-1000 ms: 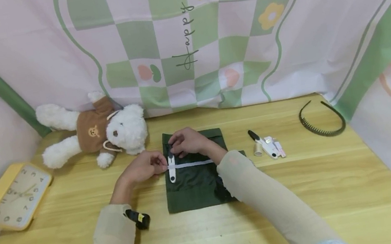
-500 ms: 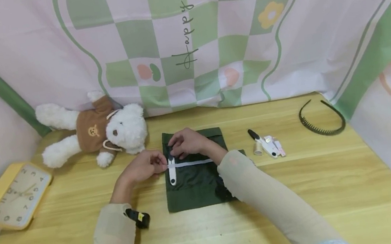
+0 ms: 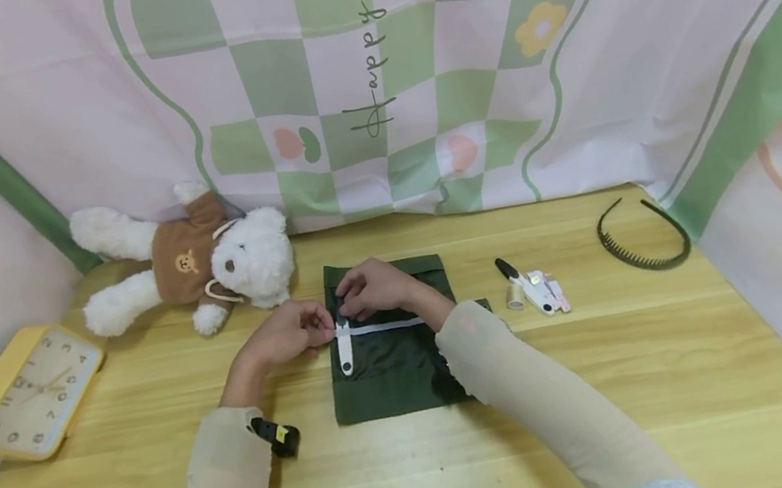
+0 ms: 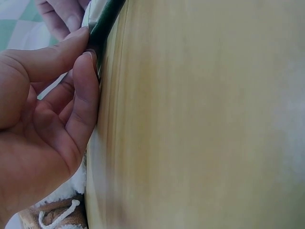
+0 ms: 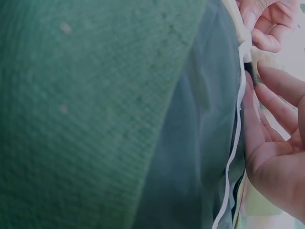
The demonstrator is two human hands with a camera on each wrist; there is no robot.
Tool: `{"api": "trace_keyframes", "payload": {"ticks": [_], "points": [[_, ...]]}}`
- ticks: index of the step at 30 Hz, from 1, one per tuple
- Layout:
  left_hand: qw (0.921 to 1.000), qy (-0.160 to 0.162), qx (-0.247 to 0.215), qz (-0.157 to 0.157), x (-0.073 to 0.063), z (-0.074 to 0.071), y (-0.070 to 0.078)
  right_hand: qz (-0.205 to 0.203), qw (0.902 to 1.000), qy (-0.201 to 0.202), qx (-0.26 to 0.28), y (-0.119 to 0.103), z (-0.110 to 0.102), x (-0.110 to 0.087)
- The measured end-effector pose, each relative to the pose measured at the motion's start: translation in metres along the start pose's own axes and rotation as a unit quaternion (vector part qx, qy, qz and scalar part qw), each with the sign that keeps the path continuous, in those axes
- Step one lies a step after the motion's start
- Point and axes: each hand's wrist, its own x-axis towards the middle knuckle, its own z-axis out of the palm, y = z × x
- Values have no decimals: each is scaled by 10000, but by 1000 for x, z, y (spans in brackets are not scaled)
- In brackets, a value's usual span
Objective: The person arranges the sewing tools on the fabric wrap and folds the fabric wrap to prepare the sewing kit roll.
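Observation:
A dark green fabric organizer (image 3: 383, 397) lies spread on the table, with a narrow white elastic band (image 3: 388, 326) running across it. Near its left edge, a slim white tool with a black end (image 3: 346, 354) passes under the band. My right hand (image 3: 381, 288) pinches the tool's black end (image 5: 250, 71) between thumb and fingers. At the organizer's left edge, my left hand (image 3: 289, 332) pinches the green edge (image 4: 97, 38) beside the band with thumb and index finger. My right forearm hides part of the organizer's right side, where a dark item (image 3: 446, 383) partly shows.
To the right lie a similar black-and-white tool (image 3: 540, 298), a thread spool (image 3: 515, 297) and small pink-white pieces (image 3: 559, 295). A black headband (image 3: 647, 260) sits farther right. A white plush bear (image 3: 252, 256) and a yellow clock (image 3: 34, 394) are on the left.
The white tool has slid a little toward me under the elastic band, pushed by my right hand. My left hand keeps its place at the organizer's edge.

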Motion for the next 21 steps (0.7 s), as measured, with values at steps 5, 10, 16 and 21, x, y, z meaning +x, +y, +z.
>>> {"api": "trace_keyframes", "payload": {"ticks": [5,10,16,21], "points": [[10000,-7,33,18,1,0,-2,-41,9999,-86,47,-1,0,-2],[10000,-13,12,18,1,0,-2,-89,9996,-131,215,1,-4,-4],[9999,86,88,44,-1,0,2,-189,9993,-98,323,3,-9,-8],[9994,232,264,27,-2,1,6,-317,9982,-79,503,5,-16,-15]]}}
